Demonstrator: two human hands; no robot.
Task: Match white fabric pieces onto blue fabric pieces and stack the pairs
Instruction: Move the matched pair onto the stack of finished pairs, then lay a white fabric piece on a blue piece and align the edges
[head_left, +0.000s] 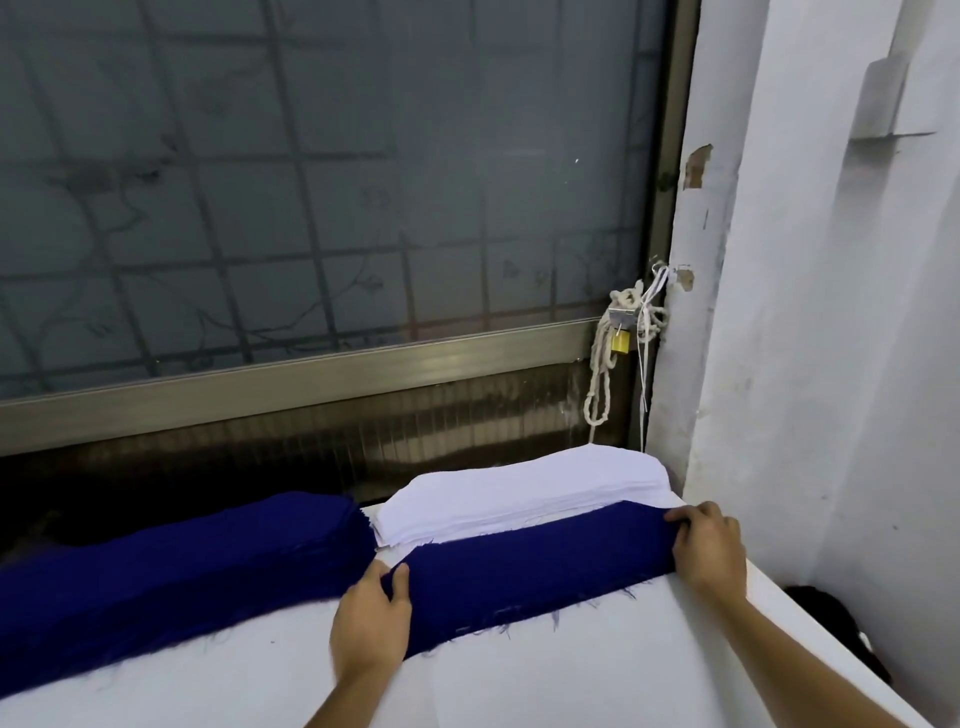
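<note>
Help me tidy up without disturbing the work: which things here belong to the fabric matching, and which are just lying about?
Job: blue fabric piece, gripped at its ends by the left hand and right hand; blue stack; white stack; table.
Lying about: rope and yellow padlock, hanging by the window frame.

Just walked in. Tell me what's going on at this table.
A person holds one blue fabric piece by its two ends, left hand pinching the left end, right hand gripping the right. The piece lies flat on the white table, in front of a stack of white pieces; a stack of blue pieces sits to its left. No white piece is on it yet.
</note>
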